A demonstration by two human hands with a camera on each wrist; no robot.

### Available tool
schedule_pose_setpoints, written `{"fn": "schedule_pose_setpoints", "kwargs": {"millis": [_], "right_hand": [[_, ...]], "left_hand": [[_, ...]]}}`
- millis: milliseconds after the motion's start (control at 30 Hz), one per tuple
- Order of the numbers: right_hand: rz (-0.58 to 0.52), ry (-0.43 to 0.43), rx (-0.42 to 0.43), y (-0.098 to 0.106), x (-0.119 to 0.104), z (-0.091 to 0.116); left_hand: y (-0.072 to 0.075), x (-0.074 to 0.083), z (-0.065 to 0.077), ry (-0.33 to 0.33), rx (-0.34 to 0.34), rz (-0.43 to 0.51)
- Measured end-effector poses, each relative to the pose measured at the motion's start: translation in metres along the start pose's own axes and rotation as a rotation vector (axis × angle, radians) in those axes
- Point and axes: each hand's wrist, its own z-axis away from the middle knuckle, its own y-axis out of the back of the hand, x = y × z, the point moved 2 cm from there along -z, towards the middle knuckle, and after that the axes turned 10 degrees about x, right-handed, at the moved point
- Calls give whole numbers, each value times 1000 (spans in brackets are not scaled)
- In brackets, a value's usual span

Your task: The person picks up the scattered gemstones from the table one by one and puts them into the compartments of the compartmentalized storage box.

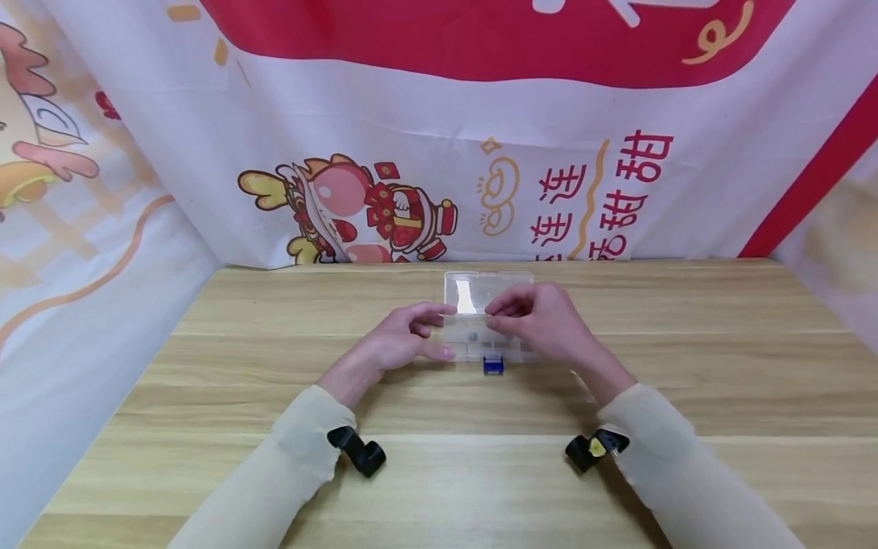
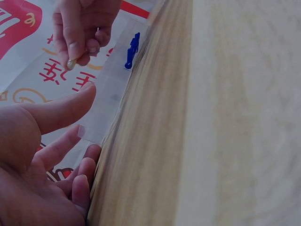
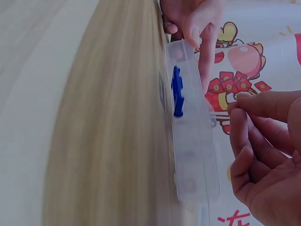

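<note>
A clear plastic compartment box (image 1: 469, 353) stands on the table with its lid (image 1: 488, 284) raised at the back. On its front is a blue latch (image 3: 177, 92). My left hand (image 1: 405, 335) holds the box's left end, thumb at the front corner and forefinger at the back edge. Over the right part of the box, my right hand (image 1: 542, 316) pinches a small pale, shiny piece (image 2: 71, 64) between thumb and forefinger; most of it is hidden by the fingertips. A small grey round thing (image 1: 473, 335) shows inside the box.
The wooden table (image 1: 466, 488) ends at a printed cloth (image 1: 384, 107) behind the box. Another cloth (image 1: 82, 305) hangs on the left. Close to my right wrist lies a small transparent thing (image 1: 583, 385). Both wrists carry black cameras (image 1: 360, 450).
</note>
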Motion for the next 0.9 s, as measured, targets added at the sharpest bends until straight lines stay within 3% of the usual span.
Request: {"fn": "schedule_pose_setpoints", "kwargs": {"millis": [500,767,900], "right_hand": [[-56,-11,38,-24,-10,-9],[12,-40,41,-30,-10,-6],[39,-14,23,-31,-11,-6]], "left_hand": [[2,0,2,12,0,-8],[1,0,2,-12,-7,-5],[0,2,2,-14,-5,-5]]}}
